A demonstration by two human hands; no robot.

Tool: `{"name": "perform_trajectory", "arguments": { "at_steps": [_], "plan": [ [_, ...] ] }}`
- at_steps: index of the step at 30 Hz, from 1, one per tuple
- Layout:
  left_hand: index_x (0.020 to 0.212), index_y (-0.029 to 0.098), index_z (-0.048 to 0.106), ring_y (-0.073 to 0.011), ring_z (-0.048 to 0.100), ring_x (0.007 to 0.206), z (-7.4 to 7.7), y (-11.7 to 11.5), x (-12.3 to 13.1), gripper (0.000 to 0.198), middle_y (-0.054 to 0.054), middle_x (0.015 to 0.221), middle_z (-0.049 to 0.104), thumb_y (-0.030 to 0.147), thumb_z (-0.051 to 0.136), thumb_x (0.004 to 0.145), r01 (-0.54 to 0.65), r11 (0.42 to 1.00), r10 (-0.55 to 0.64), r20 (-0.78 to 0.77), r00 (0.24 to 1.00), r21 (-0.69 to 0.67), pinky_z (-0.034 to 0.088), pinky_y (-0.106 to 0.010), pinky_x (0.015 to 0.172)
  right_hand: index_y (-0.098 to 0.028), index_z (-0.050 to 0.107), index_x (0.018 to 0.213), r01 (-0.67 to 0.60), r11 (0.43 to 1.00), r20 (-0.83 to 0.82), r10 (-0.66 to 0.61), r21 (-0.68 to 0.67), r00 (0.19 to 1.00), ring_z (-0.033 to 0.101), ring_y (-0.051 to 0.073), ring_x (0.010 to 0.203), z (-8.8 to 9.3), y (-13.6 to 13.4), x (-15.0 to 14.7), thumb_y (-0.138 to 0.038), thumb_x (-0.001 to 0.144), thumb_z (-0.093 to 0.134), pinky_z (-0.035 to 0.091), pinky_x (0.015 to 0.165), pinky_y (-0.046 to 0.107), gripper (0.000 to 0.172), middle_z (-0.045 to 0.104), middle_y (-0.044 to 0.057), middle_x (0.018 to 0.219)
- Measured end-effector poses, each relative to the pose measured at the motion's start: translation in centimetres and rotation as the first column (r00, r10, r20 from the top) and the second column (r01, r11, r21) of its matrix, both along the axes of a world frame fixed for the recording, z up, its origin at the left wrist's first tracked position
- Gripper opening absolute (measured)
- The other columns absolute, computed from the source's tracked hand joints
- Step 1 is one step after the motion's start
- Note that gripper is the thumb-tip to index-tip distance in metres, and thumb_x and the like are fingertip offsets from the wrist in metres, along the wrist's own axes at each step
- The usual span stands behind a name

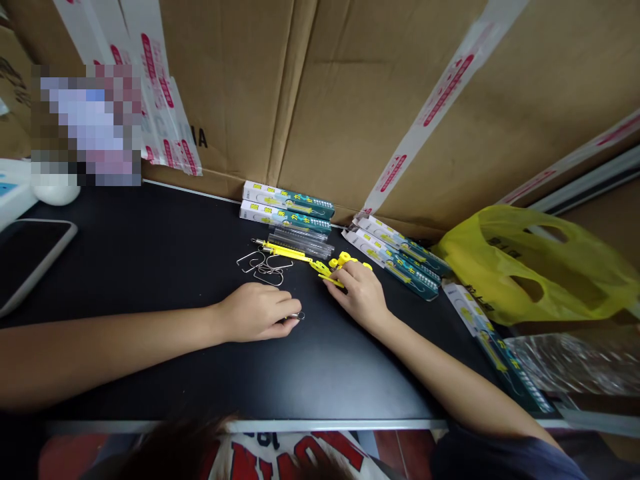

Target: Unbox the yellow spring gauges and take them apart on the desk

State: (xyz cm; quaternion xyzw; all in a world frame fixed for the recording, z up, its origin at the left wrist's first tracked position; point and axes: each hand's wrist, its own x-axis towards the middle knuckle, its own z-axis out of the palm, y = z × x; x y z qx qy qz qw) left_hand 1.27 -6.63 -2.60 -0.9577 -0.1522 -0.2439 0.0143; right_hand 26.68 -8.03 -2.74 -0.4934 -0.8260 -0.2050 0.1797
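Observation:
My left hand (257, 311) rests on the black table (150, 267), fingers curled and pinching a small metal ring or hook (298, 316). My right hand (361, 291) lies beside it, fingers closed on small yellow plastic parts (343, 261). A long yellow tool-like piece (285, 251) lies just beyond, next to several bent wire hooks (263, 267). Clear plastic tubes (300, 239) lie behind those.
Green-and-white product boxes (287, 203) lie by the cardboard wall (350, 100), more of these boxes (400, 257) to the right. A yellow plastic bag (530, 260) and clear wrapping (575, 363) fill the right side. A tablet (25, 257) lies at far left.

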Motion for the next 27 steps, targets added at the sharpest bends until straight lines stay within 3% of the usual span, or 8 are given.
{"name": "perform_trajectory", "arguments": {
  "at_steps": [6, 12, 16, 19, 24, 27],
  "plan": [
    [0.081, 0.02, 0.06, -0.0117, 0.057, 0.059, 0.0, -0.1, 0.0, 0.02, 0.003, 0.066, 0.059, 0.029, 0.044, 0.09, -0.002, 1.0, 0.002, 0.001, 1.0, 0.015, 0.039, -0.023, 0.055, -0.018, 0.059, 0.08, 0.01, 1.0, 0.009, -0.01, -0.015, 1.0, 0.05, 0.021, 0.073, 0.0, 0.3, 0.0, -0.031, 0.092, 0.048, 0.031, 0.062, 0.031, 0.021, 0.056, 0.007, 0.076],
    [0.083, 0.019, 0.06, -0.0118, 0.057, 0.059, -0.1, -0.1, 0.0, 0.019, 0.002, 0.067, 0.06, 0.028, 0.043, 0.089, 0.001, 1.0, -0.001, 0.021, 1.0, 0.002, 0.04, -0.023, 0.056, -0.018, 0.06, 0.084, -0.016, 0.998, -0.111, 0.01, -0.054, 0.994, 0.051, 0.02, 0.073, 0.1, 0.1, -0.1, -0.025, 0.091, 0.048, 0.032, 0.064, 0.031, 0.015, 0.057, 0.006, 0.076],
    [0.087, 0.019, 0.06, -0.0127, 0.056, 0.063, 0.3, -0.2, -0.1, 0.017, 0.001, 0.069, 0.06, 0.021, 0.043, 0.086, 0.054, 0.997, -0.055, 0.022, 0.998, 0.052, 0.04, -0.024, 0.058, -0.018, 0.06, 0.086, -0.091, 0.993, -0.211, 0.074, -0.071, 0.975, 0.053, 0.019, 0.072, 0.1, -0.5, -0.7, -0.022, 0.09, 0.049, 0.035, 0.065, 0.032, 0.012, 0.058, 0.005, 0.074],
    [0.093, 0.019, 0.06, -0.0141, 0.054, 0.063, 0.8, -0.4, -0.2, 0.018, 0.0, 0.069, 0.06, 0.019, 0.044, 0.085, 0.167, 0.976, -0.169, 0.003, 0.986, 0.14, 0.039, -0.026, 0.056, -0.018, 0.059, 0.092, -0.208, 0.97, -0.307, 0.162, -0.124, 0.938, 0.054, 0.018, 0.073, 0.1, -1.3, -1.3, -0.02, 0.088, 0.051, 0.04, 0.067, 0.032, 0.009, 0.059, 0.004, 0.076],
    [0.097, 0.029, 0.061, -0.0125, 0.06, 0.073, 1.1, -1.0, -0.4, 0.018, 0.001, 0.079, 0.067, 0.021, 0.046, 0.089, 0.397, 0.898, -0.396, -0.046, 0.917, 0.187, 0.046, -0.026, 0.065, -0.022, 0.048, 0.124, -0.436, 0.869, -0.38, 0.332, -0.233, 0.863, 0.057, 0.02, 0.096, 0.3, -2.7, -2.5, -0.022, 0.088, 0.051, 0.049, 0.082, 0.036, 0.036, 0.058, 0.009, 0.105],
    [0.087, 0.031, 0.062, -0.0122, 0.062, 0.082, 0.5, -1.4, -0.3, 0.014, 0.002, 0.093, 0.069, 0.02, 0.053, 0.085, 0.448, 0.853, -0.482, 0.075, 0.873, 0.268, 0.05, -0.026, 0.071, -0.024, 0.037, 0.136, -0.477, 0.837, -0.365, 0.37, -0.267, 0.854, 0.053, 0.022, 0.107, 0.4, -3.3, -3.1, -0.027, 0.087, 0.054, 0.049, 0.088, 0.038, 0.051, 0.051, 0.011, 0.119]
  ]
}}
